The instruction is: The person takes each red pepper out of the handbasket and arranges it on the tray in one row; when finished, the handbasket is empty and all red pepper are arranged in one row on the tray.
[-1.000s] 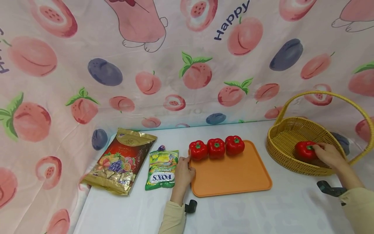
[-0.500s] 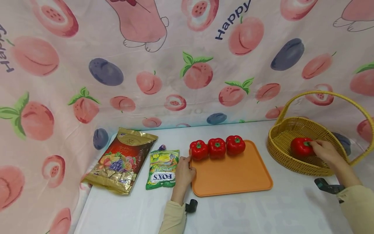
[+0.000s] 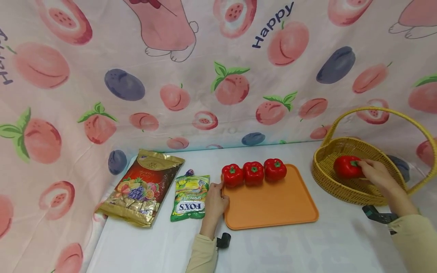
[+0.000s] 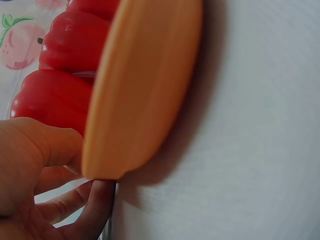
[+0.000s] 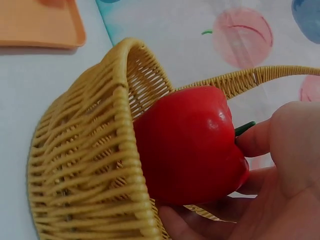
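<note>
My right hand (image 3: pixel 377 174) grips a red bell pepper (image 3: pixel 347 167) with a green stem, inside the yellow wicker basket (image 3: pixel 317 172). In the right wrist view, thumb and fingers curl round the stem end of the pepper (image 5: pixel 187 145), which overlaps the basket rim (image 5: pixel 125 130). My left hand (image 3: pixel 216 201) pinches the left edge of an orange tray (image 3: pixel 273 206). The left wrist view has the fingers (image 4: pixel 102 205) at the underside of the tray corner (image 4: pixel 145 90). Three more red bell peppers (image 3: pixel 253 173) stand in a row along the tray's far side.
Left of the tray lies a green candy bag (image 3: pixel 189 198), with a small dark wrapped candy (image 3: pixel 189 172) at its top. Farther left is a large red and gold candy bag (image 3: pixel 143 187). A fruit-print cloth (image 3: pixel 205 94) hangs behind the white table (image 3: pixel 266 250). The basket's handle (image 3: pixel 392 110) arches high.
My right hand has carried the bell pepper leftward and slightly up within the basket. The left hand, the tray and its three peppers have stayed in place.
</note>
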`<state>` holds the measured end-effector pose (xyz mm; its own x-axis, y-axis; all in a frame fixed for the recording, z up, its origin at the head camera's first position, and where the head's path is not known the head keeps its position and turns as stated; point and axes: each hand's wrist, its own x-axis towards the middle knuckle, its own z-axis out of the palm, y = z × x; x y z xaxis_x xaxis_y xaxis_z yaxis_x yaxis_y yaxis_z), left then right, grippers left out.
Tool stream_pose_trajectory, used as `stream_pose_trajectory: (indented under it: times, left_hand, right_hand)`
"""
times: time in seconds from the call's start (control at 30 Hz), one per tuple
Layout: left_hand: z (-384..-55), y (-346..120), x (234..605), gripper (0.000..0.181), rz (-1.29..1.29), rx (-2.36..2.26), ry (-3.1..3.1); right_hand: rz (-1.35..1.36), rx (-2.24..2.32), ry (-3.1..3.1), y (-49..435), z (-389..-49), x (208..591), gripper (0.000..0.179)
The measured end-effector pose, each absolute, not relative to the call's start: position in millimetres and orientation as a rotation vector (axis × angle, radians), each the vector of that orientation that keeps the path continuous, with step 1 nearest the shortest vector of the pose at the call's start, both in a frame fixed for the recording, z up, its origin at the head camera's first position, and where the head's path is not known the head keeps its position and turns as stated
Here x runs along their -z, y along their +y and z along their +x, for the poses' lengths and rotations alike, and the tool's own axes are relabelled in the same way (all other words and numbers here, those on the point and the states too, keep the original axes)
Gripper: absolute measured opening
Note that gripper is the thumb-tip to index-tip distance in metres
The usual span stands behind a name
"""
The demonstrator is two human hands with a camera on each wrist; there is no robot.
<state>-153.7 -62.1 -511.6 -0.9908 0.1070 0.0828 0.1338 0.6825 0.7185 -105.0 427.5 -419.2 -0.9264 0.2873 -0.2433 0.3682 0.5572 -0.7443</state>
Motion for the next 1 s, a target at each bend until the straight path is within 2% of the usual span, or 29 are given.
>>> stream_pose_trajectory:
  times: [0.1, 0.27, 0.33, 0.5, 0.67, 1.0]
  left_hand:
    - [-154, -62, 512, 0.052, -0.210, 1.223, -2.840]
    - [-153, -62, 512, 0.052, -0.204, 1.226, -2.840]
    - [-152, -62, 512, 0.052, -0.201, 1.224, -2.844]
    - [-153, -62, 513, 0.052, -0.202, 1.219, -2.835]
    - [-154, -62, 513, 0.051, -0.214, 1.209, -2.830]
    - [-152, -62, 514, 0.051, -0.211, 1.224, -2.830]
  right_hand:
    - [0.556, 1.325, 2.680, 439, -112, 433, 0.070]
    - [0.562, 1.429, 2.714, 480, -136, 486, 0.081]
    - [0.559, 1.487, 2.693, 482, -139, 490, 0.080]
    - [0.543, 1.474, 2.679, 438, -125, 443, 0.066]
    - [0.461, 1.450, 2.733, 395, -113, 404, 0.061]
    - [0.424, 1.532, 2.692, 373, -124, 391, 0.065]
